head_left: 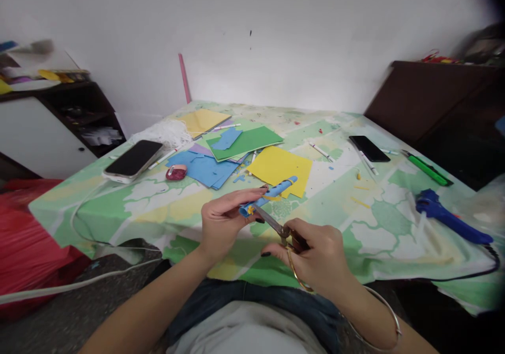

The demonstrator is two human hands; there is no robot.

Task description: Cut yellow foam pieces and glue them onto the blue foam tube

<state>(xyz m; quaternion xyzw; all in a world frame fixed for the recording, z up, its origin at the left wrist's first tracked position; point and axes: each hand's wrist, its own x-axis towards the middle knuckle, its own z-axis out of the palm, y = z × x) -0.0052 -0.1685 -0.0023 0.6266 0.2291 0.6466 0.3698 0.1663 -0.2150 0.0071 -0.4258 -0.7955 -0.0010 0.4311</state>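
Observation:
My left hand [223, 214] is closed around a rolled blue paper tube [281, 186], which slants up to the right above the table. Small yellow bits [251, 210] show at the tube's near end, and a yellow strip lies along its side. In my right hand [315, 249] is a pair of scissors [272, 221] with gold-coloured handles. The blades point left and their tips are at the near end of the tube, by my left fingers. Whether the blades touch the tube or the yellow bits I cannot tell. A yellow sheet [298, 167] lies just behind the tube.
Blue sheets [209, 170], a green sheet [252, 142] and a phone [134, 160] lie left of centre. To the right are another phone [370, 148], a green cutter knife [428, 169] and a blue glue gun [453, 220] with its cord. A white cable [79, 286] hangs at the left edge.

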